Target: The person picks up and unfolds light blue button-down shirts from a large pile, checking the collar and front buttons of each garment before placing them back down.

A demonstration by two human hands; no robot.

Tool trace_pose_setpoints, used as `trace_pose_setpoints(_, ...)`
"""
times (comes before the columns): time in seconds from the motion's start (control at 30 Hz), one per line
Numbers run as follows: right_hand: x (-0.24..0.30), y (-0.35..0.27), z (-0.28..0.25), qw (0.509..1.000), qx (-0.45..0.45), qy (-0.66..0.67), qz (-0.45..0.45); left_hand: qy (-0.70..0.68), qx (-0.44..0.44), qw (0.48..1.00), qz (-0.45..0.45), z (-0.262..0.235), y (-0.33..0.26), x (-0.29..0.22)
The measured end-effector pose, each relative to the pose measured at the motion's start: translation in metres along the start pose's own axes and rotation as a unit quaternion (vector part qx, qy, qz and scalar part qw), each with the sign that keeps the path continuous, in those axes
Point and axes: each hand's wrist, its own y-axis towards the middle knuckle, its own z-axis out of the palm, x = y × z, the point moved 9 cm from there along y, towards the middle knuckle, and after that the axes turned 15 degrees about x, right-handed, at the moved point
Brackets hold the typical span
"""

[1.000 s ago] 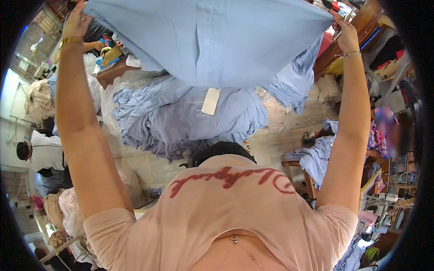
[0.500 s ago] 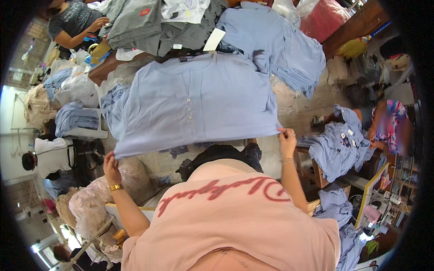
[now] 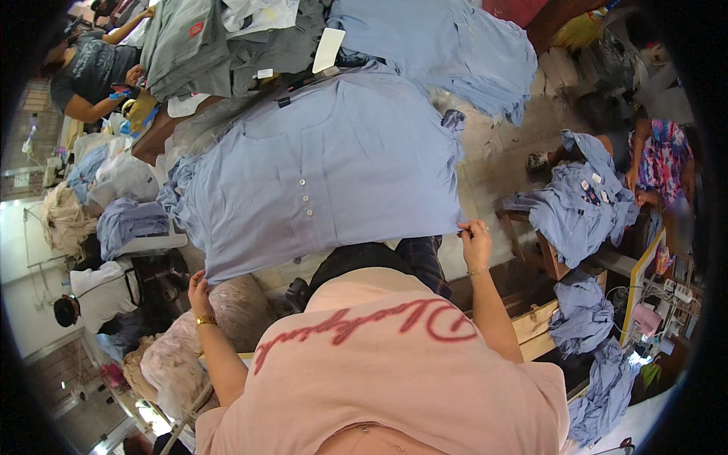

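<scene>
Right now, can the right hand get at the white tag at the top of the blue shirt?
Probably not. The right hand pinches the hem corner of the blue shirt, and the white tag lies at the far collar end, the whole shirt's length away. The left hand holds the other corner.

I look down into a crowded garment workroom, daylit and bright at the left edge. The floor (image 3: 497,163) is pale and worn, with bare patches between heaps. A long table (image 3: 163,129) runs along the upper left, loaded with grey cloth (image 3: 189,42) and more blue cloth (image 3: 447,38) further right. Wooden benches (image 3: 535,326) stand at lower right, draped with blue pieces (image 3: 584,205). White sacks (image 3: 121,178) and a beige heap (image 3: 64,220) lie left. Other people sit at upper left and far right. A white wall (image 3: 26,303) closes the left side; a cluttered desk (image 3: 656,303) sits at far right.
</scene>
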Motion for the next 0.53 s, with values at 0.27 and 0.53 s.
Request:
trace_pose_setpoints(0.27,-0.022,0.001,0.014,0.999,-0.019,-0.002,0.039,-0.020,-0.023,0.999,-0.039,0.005,0.015,0.031)
trace_pose_setpoints(0.53,-0.033,0.015,0.037,0.999,0.004,-0.016,0.043,0.555,-0.236,0.774,0.196,0.067,-0.005,-0.099)
